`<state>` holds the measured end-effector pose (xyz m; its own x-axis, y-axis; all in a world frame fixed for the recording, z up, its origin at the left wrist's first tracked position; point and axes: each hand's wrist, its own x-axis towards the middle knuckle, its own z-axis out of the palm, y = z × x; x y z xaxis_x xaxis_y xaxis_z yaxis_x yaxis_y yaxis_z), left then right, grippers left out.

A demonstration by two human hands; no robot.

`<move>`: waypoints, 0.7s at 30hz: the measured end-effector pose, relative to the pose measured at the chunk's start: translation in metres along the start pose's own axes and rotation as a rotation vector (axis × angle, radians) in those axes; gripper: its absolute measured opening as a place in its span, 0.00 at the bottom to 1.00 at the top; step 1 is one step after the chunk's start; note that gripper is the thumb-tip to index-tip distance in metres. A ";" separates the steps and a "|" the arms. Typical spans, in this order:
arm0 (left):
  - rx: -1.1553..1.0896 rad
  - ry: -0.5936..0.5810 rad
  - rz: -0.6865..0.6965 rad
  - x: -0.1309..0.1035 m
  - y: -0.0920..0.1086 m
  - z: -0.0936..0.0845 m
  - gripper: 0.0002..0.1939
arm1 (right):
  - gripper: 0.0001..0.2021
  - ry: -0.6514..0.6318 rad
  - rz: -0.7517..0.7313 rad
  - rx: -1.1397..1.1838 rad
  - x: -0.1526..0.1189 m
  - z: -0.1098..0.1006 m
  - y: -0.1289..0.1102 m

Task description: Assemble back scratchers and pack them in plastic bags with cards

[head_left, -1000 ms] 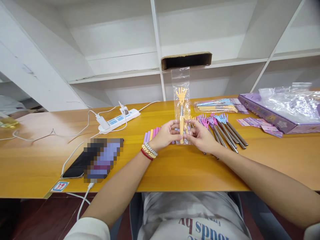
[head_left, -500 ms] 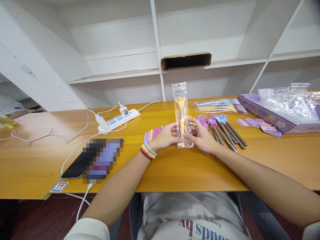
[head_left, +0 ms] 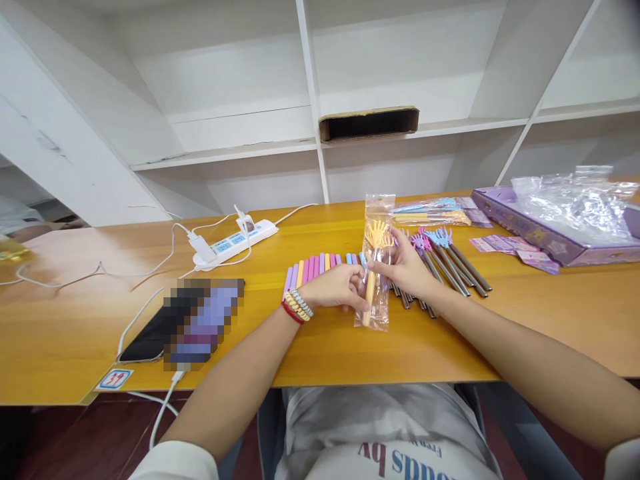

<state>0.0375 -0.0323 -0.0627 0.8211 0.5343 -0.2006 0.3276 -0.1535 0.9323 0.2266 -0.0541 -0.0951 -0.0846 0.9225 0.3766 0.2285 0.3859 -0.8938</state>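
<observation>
A clear plastic bag (head_left: pixel 379 313) with a yellow hand-shaped scratcher (head_left: pixel 371 287) inside is held over the table. My right hand (head_left: pixel 400 267) pinches the bag's right side near the middle. My left hand (head_left: pixel 345 288) has its fingers curled against the bag's lower left edge. Behind my left hand lies a row of pink, purple, yellow and blue handles (head_left: pixel 311 267). Several scratchers with metal rods (head_left: pixel 453 267) and pink, purple and blue hand-shaped heads lie to the right of my right hand.
Filled bags (head_left: pixel 430 217) lie at the back. A purple tray (head_left: pixel 530 233) of clear bags is at right, beside printed cards (head_left: pixel 520 252). On the left are a power strip (head_left: pixel 235 243), cables and a dark phone (head_left: pixel 150 333).
The bag with the yellow scratcher has moved down, toward me and slightly right. My right hand has moved a little up and right; my left hand is slightly lower.
</observation>
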 end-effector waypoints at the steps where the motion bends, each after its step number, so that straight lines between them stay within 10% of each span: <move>1: 0.039 0.003 -0.018 0.000 0.000 0.000 0.23 | 0.42 0.006 0.045 0.057 0.000 0.000 -0.003; 11: 0.347 0.114 0.015 -0.005 0.007 -0.005 0.18 | 0.50 0.028 0.208 0.204 0.000 0.001 -0.011; 21: 0.492 0.476 0.188 -0.001 0.007 -0.001 0.13 | 0.50 -0.036 0.305 0.116 0.001 -0.001 -0.008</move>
<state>0.0382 -0.0332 -0.0558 0.6275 0.7502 0.2084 0.4660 -0.5763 0.6714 0.2253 -0.0565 -0.0870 -0.0637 0.9947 0.0805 0.1365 0.0886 -0.9867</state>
